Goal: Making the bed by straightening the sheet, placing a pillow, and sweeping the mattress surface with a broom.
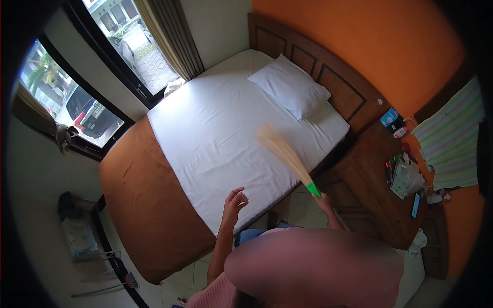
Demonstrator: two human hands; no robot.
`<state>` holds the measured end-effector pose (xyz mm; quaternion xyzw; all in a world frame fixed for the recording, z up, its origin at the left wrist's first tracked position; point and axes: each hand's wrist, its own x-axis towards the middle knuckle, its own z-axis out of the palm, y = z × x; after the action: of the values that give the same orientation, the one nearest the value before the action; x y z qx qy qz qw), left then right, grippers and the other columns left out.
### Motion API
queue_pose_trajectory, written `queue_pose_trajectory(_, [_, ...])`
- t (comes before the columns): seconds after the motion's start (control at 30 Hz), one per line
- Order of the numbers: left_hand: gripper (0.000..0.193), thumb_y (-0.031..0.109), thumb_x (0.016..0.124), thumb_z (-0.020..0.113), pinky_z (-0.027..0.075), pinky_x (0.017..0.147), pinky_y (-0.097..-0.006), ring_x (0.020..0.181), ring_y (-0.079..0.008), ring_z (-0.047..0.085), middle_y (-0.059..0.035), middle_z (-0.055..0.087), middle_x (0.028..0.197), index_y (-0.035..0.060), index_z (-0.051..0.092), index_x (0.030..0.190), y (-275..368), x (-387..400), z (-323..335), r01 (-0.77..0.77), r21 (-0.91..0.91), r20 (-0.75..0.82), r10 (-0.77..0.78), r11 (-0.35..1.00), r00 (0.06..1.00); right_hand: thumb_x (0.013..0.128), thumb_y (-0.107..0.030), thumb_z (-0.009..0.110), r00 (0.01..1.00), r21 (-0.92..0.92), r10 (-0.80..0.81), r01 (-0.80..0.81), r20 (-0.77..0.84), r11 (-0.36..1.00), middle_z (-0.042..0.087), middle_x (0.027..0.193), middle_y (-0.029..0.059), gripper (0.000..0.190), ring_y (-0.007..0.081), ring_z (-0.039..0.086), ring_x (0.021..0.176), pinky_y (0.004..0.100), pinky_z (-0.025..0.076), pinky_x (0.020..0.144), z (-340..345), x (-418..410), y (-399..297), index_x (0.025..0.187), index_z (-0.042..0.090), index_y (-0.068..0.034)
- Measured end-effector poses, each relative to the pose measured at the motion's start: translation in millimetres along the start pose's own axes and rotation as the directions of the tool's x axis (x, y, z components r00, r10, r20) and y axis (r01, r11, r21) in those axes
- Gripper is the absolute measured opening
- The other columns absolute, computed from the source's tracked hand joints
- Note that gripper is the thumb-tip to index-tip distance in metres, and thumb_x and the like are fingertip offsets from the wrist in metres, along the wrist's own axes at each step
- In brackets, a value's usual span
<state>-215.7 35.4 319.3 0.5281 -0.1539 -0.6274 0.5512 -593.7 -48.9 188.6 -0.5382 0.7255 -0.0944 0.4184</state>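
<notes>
My right hand (pixel 325 204) is closed around the green handle (pixel 313 189) of a stick bed broom (pixel 287 156). Pale bristles fan out from it over the bed, their tips blurred. My left hand (pixel 235 203), raised near the bed's close edge, holds nothing, its fingers loosely bent and partly apart. Before me lies a bed with a fairly smooth white sheet (pixel 208 127). One white pillow (pixel 292 87) rests by the wooden headboard (pixel 323 73). Across the foot end is a brown bed runner (pixel 150 204).
To the right, a wooden cabinet (pixel 362 165) bears a phone (pixel 415 205), a plastic bag (pixel 412 179), a blue box (pixel 389 117) and small items. Windows (pixel 131 50) with curtains (pixel 169 34) border the bed's far side. A mop (pixel 131 280) and a rack (pixel 81 236) stand lower left.
</notes>
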Motion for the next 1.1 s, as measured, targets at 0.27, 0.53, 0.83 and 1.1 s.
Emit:
queue_pose_trajectory(0.27, [0.027,0.018,0.086,0.048,0.046,0.073,-0.0284,0.075,-0.0104,0.053,0.0,0.052,0.075,0.0045,0.047,0.109,3,-29,-20,-0.016,-0.024,0.027,0.017,1.0,1.0,0.082,-0.045,0.051,0.903,0.706,0.336,-0.053,-0.268,0.707,0.051,0.053,0.0119,0.049,0.0237,0.053,0.038,0.0345,0.044,0.034,32,15,-10,0.089,0.048,0.004])
queue_pose_trajectory(0.53, [0.027,0.018,0.086,0.048,0.046,0.071,-0.0266,0.074,-0.0095,0.053,-0.0001,0.051,0.075,0.0037,0.047,0.109,10,-47,-63,0.039,0.006,-0.039,-0.038,0.999,0.999,0.083,-0.041,0.051,0.865,0.724,0.499,-0.311,-0.053,0.616,0.053,0.07,0.0178,0.045,0.028,0.053,0.043,0.0411,0.046,0.036,21,78,2,0.098,0.045,0.001])
queue_pose_trajectory(0.83, [0.028,0.017,0.085,0.049,0.046,0.071,-0.0254,0.073,-0.0095,0.053,-0.0006,0.051,0.074,0.0026,0.047,0.109,33,-56,-91,-0.036,0.003,-0.107,0.036,0.999,0.994,0.084,-0.037,0.049,0.914,0.478,0.25,-0.073,-0.319,0.876,0.054,0.068,0.0167,0.042,0.026,0.056,0.048,0.0382,0.048,0.039,51,50,-32,0.096,0.047,0.003])
queue_pose_trajectory(1.1, [0.027,0.016,0.086,0.048,0.046,0.072,-0.0265,0.074,-0.0102,0.053,-0.0003,0.052,0.076,0.0029,0.047,0.109,38,-53,-88,-0.043,0.013,0.0,0.043,0.999,0.999,0.085,-0.036,0.05,0.849,0.661,0.251,0.145,-0.465,0.736,0.051,0.061,0.0118,0.038,0.0216,0.051,0.037,0.0334,0.045,0.032,58,19,-79,0.094,0.045,0.001])
